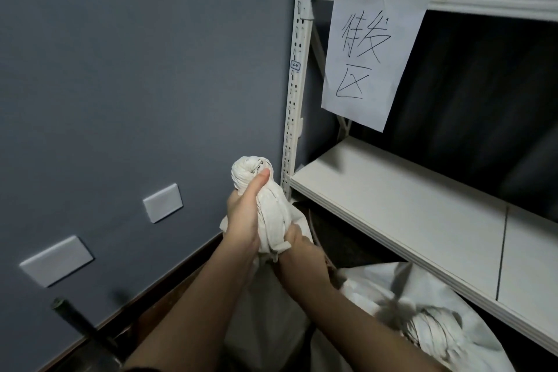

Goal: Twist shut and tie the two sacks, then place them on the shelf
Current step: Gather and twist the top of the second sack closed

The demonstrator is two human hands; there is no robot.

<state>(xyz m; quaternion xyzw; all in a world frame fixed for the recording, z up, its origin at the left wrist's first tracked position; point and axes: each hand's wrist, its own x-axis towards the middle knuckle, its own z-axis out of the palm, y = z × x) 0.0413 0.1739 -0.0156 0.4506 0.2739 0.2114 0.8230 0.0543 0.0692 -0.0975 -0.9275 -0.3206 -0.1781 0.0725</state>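
Observation:
The twisted neck of a white sack (271, 214) rises between my hands, ending in a coiled knob at the top. My left hand (244, 214) wraps the neck from the left, its thumb pressed against the knob. Lower down, my right hand (297, 246) pinches a fold of the same neck. The body of this sack is mostly hidden under my arms. A second white sack (428, 329) lies on the floor at the lower right, its gathered mouth bound with cord. The white shelf board (401, 205) stands to the right, bare.
A white slotted upright (297, 84) of the rack stands just behind the sack's knob. A handwritten paper sign (368, 57) hangs from the upper shelf beam. The grey wall at left carries two blank plates (163, 202). A dark pole (81, 326) leans at the lower left.

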